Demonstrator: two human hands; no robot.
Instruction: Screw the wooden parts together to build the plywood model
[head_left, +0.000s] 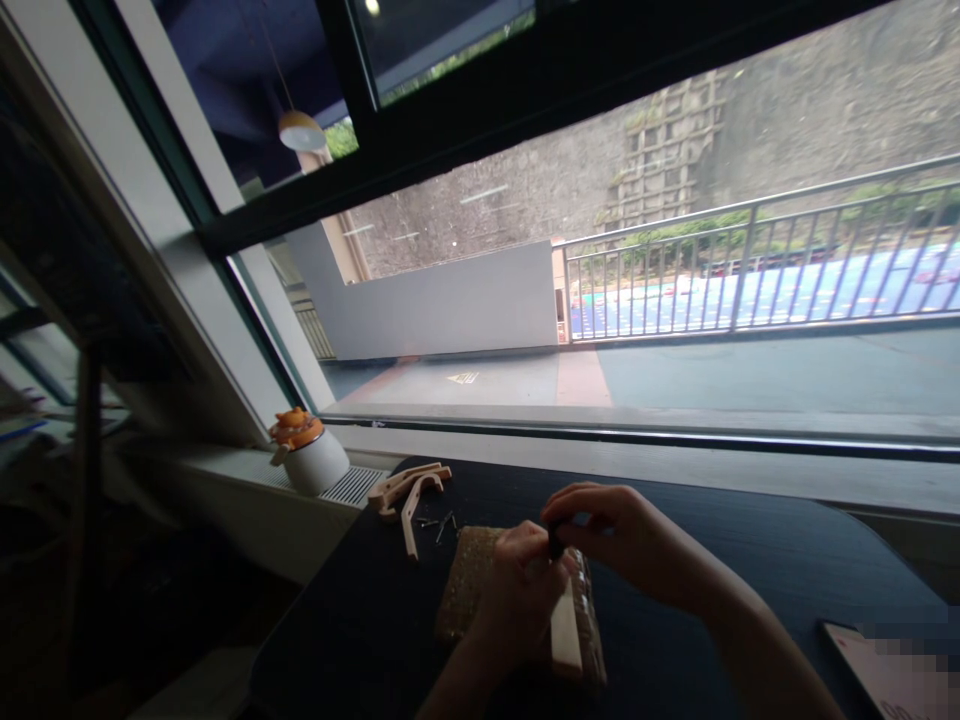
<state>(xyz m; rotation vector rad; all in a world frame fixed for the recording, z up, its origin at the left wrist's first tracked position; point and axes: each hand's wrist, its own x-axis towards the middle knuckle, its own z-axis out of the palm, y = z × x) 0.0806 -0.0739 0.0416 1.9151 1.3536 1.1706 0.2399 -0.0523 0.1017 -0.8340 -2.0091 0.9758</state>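
My left hand (519, 590) is closed around a pale wooden strip (565, 632) that lies over a woven mat (471, 580) on the dark table (750, 560). My right hand (615, 530) is curled over the top of a small dark tool (556, 545), which stands upright against the strip. Both hands meet just above the mat. The tool's tip is hidden between my fingers.
Curved wooden pieces (409, 490) and several small dark screws (439, 522) lie at the table's far left. A white pot with an orange lid (307, 450) sits on the window sill. A pale sheet (892, 670) lies at the near right corner. A large window faces a fenced terrace.
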